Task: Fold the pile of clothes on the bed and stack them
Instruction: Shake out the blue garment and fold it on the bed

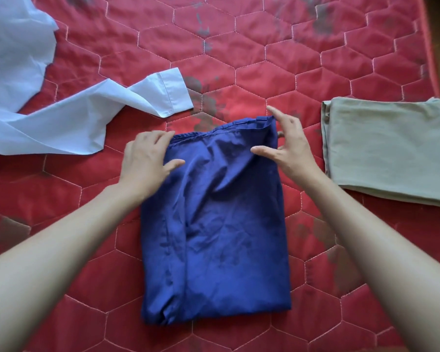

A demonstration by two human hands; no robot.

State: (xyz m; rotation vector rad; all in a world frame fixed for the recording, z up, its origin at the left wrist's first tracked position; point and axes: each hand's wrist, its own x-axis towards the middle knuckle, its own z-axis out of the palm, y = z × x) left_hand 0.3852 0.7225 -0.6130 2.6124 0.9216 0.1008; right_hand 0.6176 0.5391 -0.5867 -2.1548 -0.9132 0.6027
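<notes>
Pale blue cloth, an unfolded shirt [36,97], sprawls well to the left of the left hand, one cuffed sleeve [163,94] reaching in toward the middle and ending just beyond that hand's fingertips. It lies on a red quilted bedcover [315,59] stitched in hexagons and marked with dark, worn patches.

The left hand [148,158] rests at the upper left corner of a dark blue garment [214,224], its fingers relaxed and laid over the gathered top edge, thumb lying on the cloth; whether it actually grips the fabric cannot be told. The blue garment lies between the two forearms, folded into a tall rectangle with creases running down it, its near end closest to the person.

The right hand [287,146] is at the garment's upper right corner, fingers spread and lightly bent. Its forefinger touches the top hem and its thumb points in over the cloth; nothing is clearly pinched.

Just to the right of the right hand, apart from the blue piece, a khaki garment [389,151] lies folded flat into a neat square near the bedcover's edge.
</notes>
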